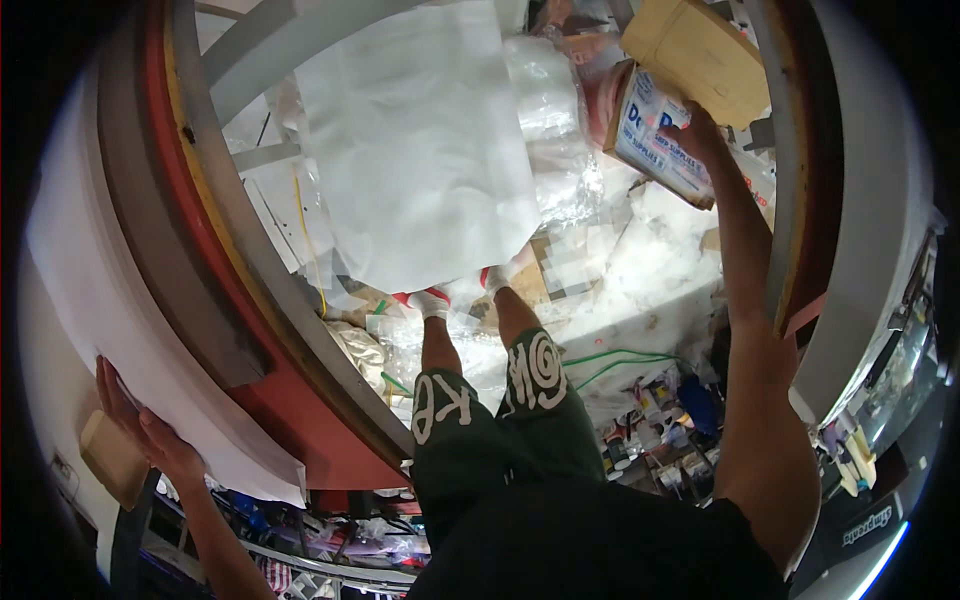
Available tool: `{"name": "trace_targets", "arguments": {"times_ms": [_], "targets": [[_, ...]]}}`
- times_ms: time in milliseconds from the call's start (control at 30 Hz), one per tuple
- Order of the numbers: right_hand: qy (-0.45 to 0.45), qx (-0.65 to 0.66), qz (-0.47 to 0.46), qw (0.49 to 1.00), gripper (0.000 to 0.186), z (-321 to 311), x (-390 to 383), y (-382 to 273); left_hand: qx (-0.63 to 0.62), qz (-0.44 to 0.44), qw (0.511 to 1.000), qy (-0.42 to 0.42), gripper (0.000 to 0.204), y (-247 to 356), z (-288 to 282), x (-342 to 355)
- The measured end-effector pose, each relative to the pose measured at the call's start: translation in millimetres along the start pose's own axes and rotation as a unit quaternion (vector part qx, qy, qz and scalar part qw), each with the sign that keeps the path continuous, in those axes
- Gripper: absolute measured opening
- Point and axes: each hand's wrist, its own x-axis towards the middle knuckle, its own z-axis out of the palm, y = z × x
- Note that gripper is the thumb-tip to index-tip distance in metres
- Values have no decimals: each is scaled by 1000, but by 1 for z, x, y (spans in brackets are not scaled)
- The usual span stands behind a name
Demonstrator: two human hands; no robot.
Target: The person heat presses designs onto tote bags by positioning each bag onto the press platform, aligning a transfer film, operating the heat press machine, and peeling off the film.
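Note:
My left hand rests at the edge of a long white sheet on the left, fingers stretched out, beside a small brown card piece. My right hand grips a box with blue-and-white printing at the upper right, just below a plain brown cardboard flap or box. Ahead of my feet a large white sheet lies low down, with crumpled clear plastic along its right side.
What looks like another person's hand shows at the top. Curved frame edges border both sides. A green hose or cord crosses the littered floor near my legs. Assorted small items crowd the lower right.

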Motion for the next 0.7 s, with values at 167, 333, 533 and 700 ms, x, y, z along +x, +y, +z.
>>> {"name": "trace_targets", "arguments": {"times_ms": [167, 333, 533, 700], "targets": [[-4, 23, -71, 997, 59, 29, -3, 21, -15, 2, 1000, 10, 65, 2, 1, 0], [-10, -12, 50, 999, 63, 35, -10, 13, 2, 23, 1000, 6, 61, 4, -1, 1], [10, -113, 188, 976, 76, 37, -5, -24, 29, 17, 999, 14, 63, 1, -2, 2], [-44, -75, 215, 973, 65, 43, 1, -13, 7, 21, 1000, 21, 61, 6, 3, 0]]}}
